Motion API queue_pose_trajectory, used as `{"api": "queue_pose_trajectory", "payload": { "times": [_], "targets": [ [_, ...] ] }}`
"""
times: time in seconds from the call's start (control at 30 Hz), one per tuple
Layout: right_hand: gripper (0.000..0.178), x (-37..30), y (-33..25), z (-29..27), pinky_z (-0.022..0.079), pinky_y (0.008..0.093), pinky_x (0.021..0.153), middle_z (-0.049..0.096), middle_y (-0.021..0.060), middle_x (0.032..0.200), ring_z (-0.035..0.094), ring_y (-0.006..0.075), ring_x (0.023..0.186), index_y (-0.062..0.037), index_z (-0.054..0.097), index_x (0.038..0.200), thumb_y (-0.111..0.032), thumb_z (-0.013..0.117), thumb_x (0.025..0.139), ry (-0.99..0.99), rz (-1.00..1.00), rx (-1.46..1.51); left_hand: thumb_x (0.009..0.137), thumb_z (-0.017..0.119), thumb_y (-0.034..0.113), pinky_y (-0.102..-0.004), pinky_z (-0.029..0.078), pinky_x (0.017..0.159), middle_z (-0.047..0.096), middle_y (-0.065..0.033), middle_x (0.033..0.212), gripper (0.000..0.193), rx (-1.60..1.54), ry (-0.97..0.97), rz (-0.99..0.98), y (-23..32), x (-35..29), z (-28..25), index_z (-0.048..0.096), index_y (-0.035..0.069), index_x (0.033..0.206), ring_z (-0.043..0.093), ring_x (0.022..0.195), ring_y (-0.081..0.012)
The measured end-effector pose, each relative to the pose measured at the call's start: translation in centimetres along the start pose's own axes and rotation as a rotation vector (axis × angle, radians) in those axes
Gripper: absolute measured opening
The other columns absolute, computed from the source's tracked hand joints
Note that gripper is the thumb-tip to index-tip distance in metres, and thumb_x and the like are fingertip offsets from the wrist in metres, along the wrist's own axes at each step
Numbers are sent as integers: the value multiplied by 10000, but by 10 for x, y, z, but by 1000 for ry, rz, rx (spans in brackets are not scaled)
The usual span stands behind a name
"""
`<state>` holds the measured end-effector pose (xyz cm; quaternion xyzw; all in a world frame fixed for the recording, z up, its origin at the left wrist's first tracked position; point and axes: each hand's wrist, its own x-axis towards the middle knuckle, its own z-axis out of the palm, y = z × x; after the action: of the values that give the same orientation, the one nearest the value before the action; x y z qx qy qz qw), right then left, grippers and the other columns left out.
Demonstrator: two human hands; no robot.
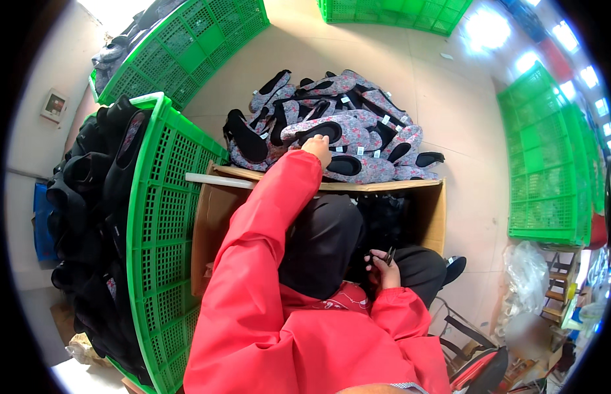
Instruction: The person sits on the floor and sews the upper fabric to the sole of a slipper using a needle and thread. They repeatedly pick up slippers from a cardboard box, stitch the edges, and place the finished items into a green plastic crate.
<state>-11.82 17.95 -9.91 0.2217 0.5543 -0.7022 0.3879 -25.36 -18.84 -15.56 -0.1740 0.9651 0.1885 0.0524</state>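
A heap of grey slippers (355, 136) with pink floral print and black openings lies on the floor past a cardboard box. My left arm stretches over the box to the heap. There my left hand (317, 148) pinches the edge of one floral slipper (345, 132) near its black opening; its fingertips are partly hidden. My right hand (384, 270) stays low by my right knee, closed round small dark thread snips (390, 255) with their tips pointing up. Small white tags show on several slippers.
The open cardboard box (438, 213) stands before my knees, dark things inside. At left, a green crate (162, 217) holds black slippers (89, 177). More green crates stand at far left (194, 49), far middle (397, 13) and right (545, 157). Clear plastic (523, 276) lies at lower right.
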Motion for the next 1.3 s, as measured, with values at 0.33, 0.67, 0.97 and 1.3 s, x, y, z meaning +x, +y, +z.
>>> {"api": "queue_pose_trajectory", "payload": {
  "times": [0.33, 0.67, 0.97, 1.3],
  "targets": [
    [217, 3, -6, 3, 311, 197, 391, 671, 97, 925, 588, 107, 639, -28, 564, 1138, -53, 523, 926, -2, 46, 14, 804, 654, 268, -423, 467, 927, 606, -140, 1036, 194, 1, 164, -139, 2, -2, 15, 733, 162, 947, 558, 1034, -341],
    [209, -2, -1, 2, 304, 205, 386, 674, 87, 920, 579, 105, 629, -44, 568, 1137, -55, 508, 937, 7, 25, -12, 648, 606, 19, -410, 481, 739, 582, -103, 776, 75, -237, 579, 299, -19, -41, -82, 655, 55, 692, 574, 814, -322],
    [239, -24, 6, -2, 290, 188, 392, 687, 68, 938, 516, 72, 564, -42, 596, 1156, -165, 499, 975, -141, -189, -50, 486, 554, -22, -385, 431, 604, 510, -57, 628, 115, -394, 294, 1040, 18, -175, -195, 523, 65, 553, 531, 680, -295],
    [352, -95, -8, 49, 246, 165, 430, 589, 2, 756, 351, 6, 473, -71, 555, 1275, -204, 572, 949, -382, -373, -77, 432, 665, 182, -329, 453, 658, 490, -11, 631, 181, -86, -174, 1340, 57, -289, -204, 519, 119, 518, 507, 696, -223]
  ]
}}
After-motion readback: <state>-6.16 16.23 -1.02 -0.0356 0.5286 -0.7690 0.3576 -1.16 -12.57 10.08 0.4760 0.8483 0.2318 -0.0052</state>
